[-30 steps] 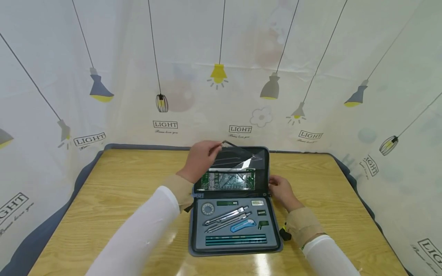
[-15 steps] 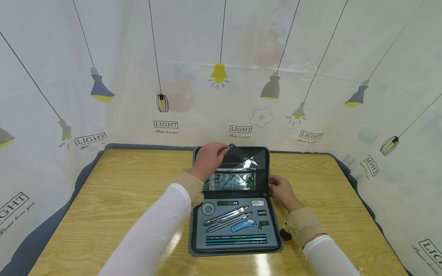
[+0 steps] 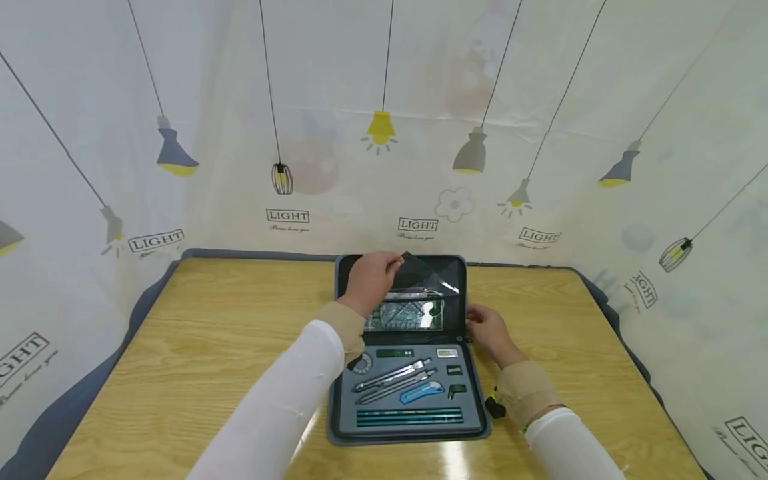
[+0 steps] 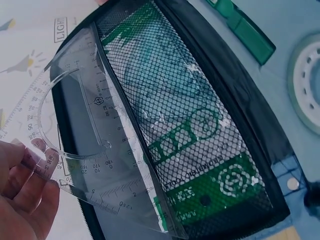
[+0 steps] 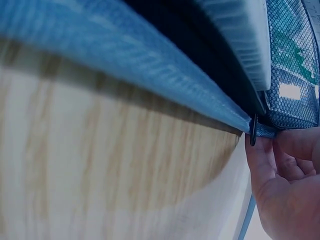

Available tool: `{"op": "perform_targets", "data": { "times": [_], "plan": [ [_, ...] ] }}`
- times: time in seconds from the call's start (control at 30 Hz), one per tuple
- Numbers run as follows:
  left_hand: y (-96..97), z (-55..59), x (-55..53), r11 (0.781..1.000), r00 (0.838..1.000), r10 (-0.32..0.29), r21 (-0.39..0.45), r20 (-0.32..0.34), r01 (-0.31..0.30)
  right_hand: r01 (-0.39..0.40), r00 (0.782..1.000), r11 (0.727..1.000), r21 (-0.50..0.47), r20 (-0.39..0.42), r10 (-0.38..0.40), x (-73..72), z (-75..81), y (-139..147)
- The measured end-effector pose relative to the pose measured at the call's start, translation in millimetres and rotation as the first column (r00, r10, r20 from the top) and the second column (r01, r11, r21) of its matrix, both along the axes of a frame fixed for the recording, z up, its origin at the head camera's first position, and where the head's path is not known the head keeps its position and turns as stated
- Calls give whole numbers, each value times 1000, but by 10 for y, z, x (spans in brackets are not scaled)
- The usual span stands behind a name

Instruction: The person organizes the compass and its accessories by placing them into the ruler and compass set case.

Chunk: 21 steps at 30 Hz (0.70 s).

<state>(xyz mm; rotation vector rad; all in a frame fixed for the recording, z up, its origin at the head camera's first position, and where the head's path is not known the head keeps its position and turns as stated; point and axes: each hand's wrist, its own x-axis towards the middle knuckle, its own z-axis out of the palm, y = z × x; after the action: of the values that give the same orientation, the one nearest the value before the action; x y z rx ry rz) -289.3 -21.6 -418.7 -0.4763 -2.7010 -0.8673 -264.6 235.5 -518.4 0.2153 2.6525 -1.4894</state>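
My left hand (image 3: 370, 281) pinches a clear set square (image 4: 90, 112) with a protractor arc in it. The plastic slants down over the open lid, and in the left wrist view its lower edge overlaps the top of the mesh pocket (image 4: 170, 95). Behind the mesh lies a green and silver packet (image 3: 405, 317). At the lid's right side, low by the hinge, the fingers of my right hand (image 3: 489, 330) hold the edge of the zip case (image 3: 408, 440). The right wrist view has finger and thumb at the case's blue fabric edge (image 5: 200, 100), beside the zip.
The grey insert holds two compasses (image 3: 393, 383), a blue cutter (image 3: 422, 392), green pencils (image 3: 410, 417), an eraser (image 3: 447, 353), a sharpener (image 3: 454, 370) and a white ring (image 3: 363, 363), partly behind my left wrist. A patterned curtain (image 3: 336, 133) stands behind the wooden table (image 3: 240, 320).
My left hand has moved right and slightly down with the set square, bringing it lower against the lid. My right hand stays at the lid's edge.
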Motion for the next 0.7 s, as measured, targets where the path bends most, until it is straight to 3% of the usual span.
{"op": "perform_targets", "data": {
  "times": [0.33, 0.7],
  "plan": [
    [-61, 20, -3, 999, 999, 33, -12, 36, -33, 8, 1000, 1000, 10, 2, -8, 22, 23, -19],
    [-106, 7, -9, 1000, 999, 19, -14, 42, -19, 0, 1000, 1000, 6, -14, 0, 31, 28, -16]
  ]
}}
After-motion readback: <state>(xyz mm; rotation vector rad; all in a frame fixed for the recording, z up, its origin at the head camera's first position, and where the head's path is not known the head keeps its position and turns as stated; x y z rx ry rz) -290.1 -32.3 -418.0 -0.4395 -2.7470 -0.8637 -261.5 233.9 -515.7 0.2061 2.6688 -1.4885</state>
